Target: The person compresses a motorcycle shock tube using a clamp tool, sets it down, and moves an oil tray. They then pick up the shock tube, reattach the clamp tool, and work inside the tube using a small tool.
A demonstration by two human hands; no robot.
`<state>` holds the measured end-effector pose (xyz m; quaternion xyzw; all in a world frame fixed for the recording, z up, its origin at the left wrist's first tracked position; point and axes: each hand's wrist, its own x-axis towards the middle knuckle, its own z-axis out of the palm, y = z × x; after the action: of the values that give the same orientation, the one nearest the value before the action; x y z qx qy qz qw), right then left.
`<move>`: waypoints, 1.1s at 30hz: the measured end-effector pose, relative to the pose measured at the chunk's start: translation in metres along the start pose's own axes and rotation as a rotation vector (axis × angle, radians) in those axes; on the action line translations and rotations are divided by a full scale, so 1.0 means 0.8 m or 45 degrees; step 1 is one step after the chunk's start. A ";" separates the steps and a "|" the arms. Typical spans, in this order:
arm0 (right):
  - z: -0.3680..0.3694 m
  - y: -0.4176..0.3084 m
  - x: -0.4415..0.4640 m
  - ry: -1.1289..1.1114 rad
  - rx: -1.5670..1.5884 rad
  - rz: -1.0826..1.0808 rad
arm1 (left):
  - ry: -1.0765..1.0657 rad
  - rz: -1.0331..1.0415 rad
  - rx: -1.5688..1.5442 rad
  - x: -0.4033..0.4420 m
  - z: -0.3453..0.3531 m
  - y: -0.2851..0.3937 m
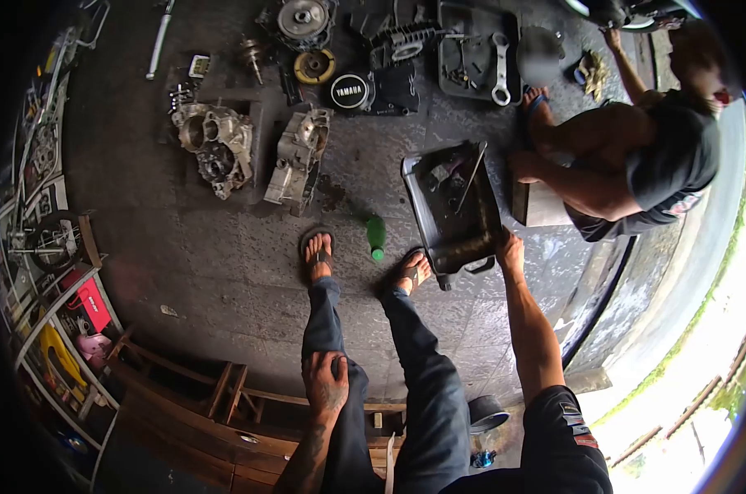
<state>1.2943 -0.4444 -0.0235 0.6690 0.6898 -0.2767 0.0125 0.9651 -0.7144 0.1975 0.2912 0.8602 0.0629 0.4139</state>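
My right hand is closed on the near right corner of a black plastic tray. The tray sits tilted in front of my right foot, with a long thin metal tool and some small dark items inside it. My left hand lies over my left knee, fingers spread and holding nothing. A green plastic bottle is on the floor between my feet, left of the tray.
Engine casings and a round YAMAHA cover lie ahead on the floor. A second tray holds a large wrench. Another person sits at right. A wooden bench is below, shelving at left.
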 end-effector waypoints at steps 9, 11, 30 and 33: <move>-0.092 -0.144 -0.135 -0.132 -0.046 0.040 | 0.046 -0.189 0.235 -0.018 -0.067 -0.213; -0.088 -0.185 -0.171 -0.107 0.002 0.058 | 0.060 -0.144 0.268 -0.022 -0.096 -0.269; 0.199 -0.499 -0.381 0.108 0.432 0.437 | -0.488 -0.166 0.421 0.028 -0.315 -0.408; 0.230 -0.488 -0.380 0.060 0.441 0.404 | -0.485 -0.138 0.428 0.033 -0.315 -0.406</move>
<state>0.8985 -0.7772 0.0809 0.7674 0.5184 -0.3697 -0.0755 0.6172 -0.9335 0.2298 0.3160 0.7795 -0.1590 0.5169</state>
